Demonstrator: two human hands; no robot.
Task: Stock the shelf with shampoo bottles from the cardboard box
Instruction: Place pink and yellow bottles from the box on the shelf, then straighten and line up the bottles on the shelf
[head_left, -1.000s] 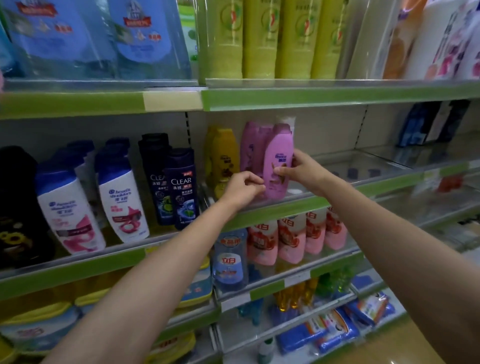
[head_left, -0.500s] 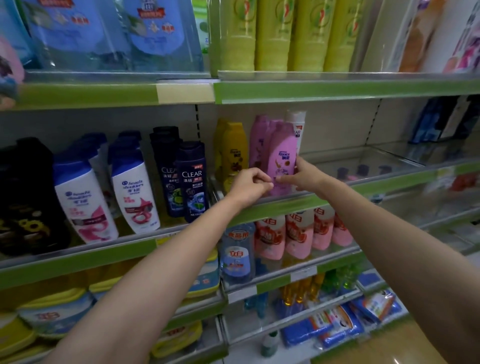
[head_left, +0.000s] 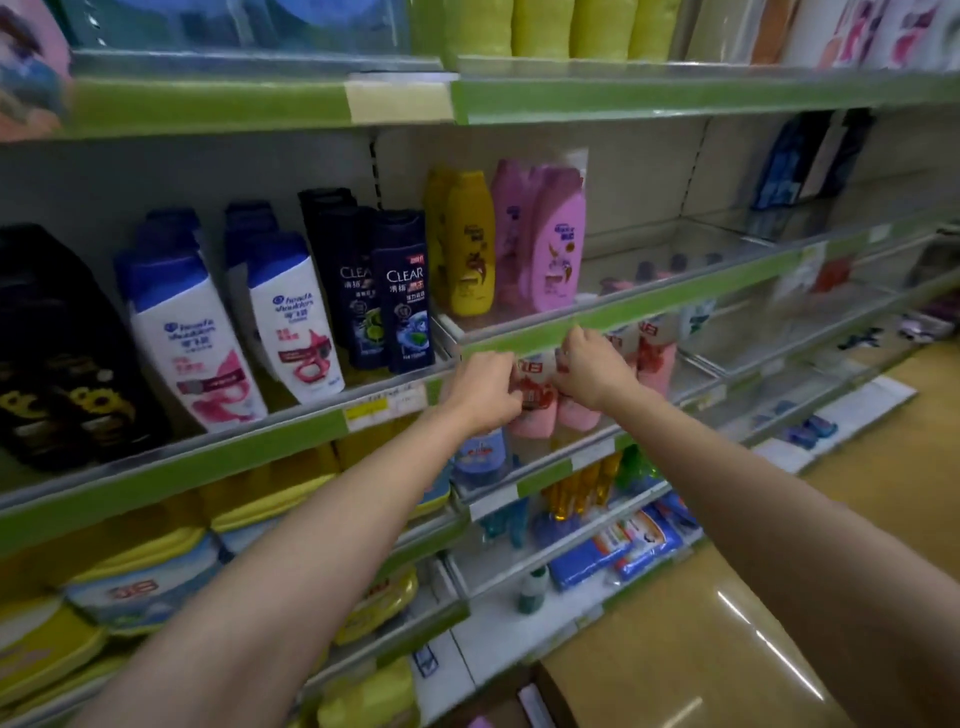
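Pink bottle upright at shelf front beside yellow bottle; my left grip and right grip loosely curled, empty; next, draw straight back, brushing nothing.

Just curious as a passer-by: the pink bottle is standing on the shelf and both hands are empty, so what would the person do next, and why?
Probably lower a hand to the cardboard box at the bottom edge for another bottle. The pink bottle stands upright beside the yellow one, both hands, left and right, hold nothing, and the shelf lies bare to its right.
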